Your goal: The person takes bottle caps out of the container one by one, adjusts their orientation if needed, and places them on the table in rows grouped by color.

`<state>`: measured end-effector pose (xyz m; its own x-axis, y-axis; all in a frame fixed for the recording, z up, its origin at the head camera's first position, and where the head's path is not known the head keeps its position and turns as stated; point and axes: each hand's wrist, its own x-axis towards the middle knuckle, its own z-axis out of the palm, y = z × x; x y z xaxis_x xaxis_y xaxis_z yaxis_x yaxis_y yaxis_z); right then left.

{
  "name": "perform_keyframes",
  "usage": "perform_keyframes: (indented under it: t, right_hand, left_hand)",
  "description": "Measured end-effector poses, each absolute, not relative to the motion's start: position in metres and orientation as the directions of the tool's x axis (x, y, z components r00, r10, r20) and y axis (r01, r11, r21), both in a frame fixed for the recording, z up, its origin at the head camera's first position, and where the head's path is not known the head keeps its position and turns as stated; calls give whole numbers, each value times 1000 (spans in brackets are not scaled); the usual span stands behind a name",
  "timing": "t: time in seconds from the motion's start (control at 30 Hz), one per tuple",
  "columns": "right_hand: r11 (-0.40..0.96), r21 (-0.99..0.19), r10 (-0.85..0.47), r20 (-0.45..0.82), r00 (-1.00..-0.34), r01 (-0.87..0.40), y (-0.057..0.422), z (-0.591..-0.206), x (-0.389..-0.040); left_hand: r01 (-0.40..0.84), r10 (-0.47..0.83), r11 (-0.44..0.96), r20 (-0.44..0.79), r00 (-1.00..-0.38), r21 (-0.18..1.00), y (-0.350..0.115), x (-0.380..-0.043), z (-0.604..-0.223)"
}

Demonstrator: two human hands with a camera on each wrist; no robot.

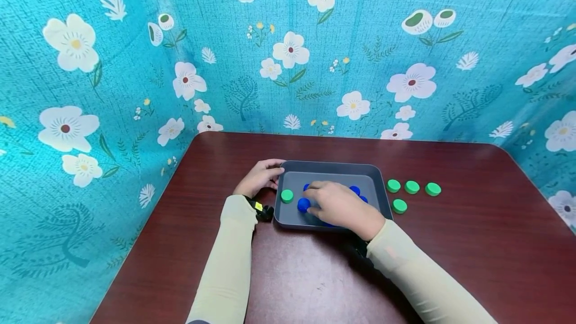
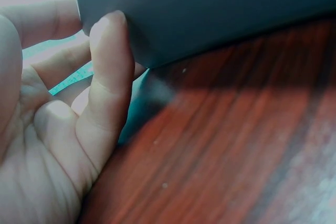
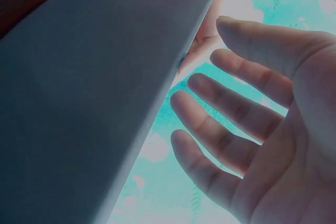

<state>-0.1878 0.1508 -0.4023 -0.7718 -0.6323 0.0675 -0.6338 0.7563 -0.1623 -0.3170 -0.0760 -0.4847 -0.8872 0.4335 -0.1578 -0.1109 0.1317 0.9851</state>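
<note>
A shallow dark grey tray (image 1: 333, 166) lies on the table. At its left side, my left hand (image 1: 260, 178) holds the edge; the left wrist view shows the thumb (image 2: 111, 66) against the outer wall (image 2: 210, 14). My right hand (image 1: 339, 205) hovers over the middle of the tray, its fingertips close beside a round blue cap (image 1: 303, 205). In the right wrist view the fingers (image 3: 226, 108) are spread and loosely bent, with nothing in them. More blue caps (image 1: 355, 190) lie in the tray, partly hidden by the right hand. One green cap (image 1: 287, 196) sits near the left wall.
Several green caps (image 1: 411, 187) lie on the table just right of the tray. The dark red wooden table (image 1: 297, 284) reaches back to a blue flowered curtain (image 1: 252, 64). Black wrist gear (image 1: 266, 212) on the left arm sits close to the tray's front left corner.
</note>
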Motion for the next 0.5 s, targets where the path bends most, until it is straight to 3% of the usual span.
perform_keyframes:
  t: [0.5]
  right_hand:
    - [823, -111, -567, -128, -813, -557, 123, -402, -194]
  left_hand:
    - [-126, 442, 116, -165, -882, 985, -76, -316, -483]
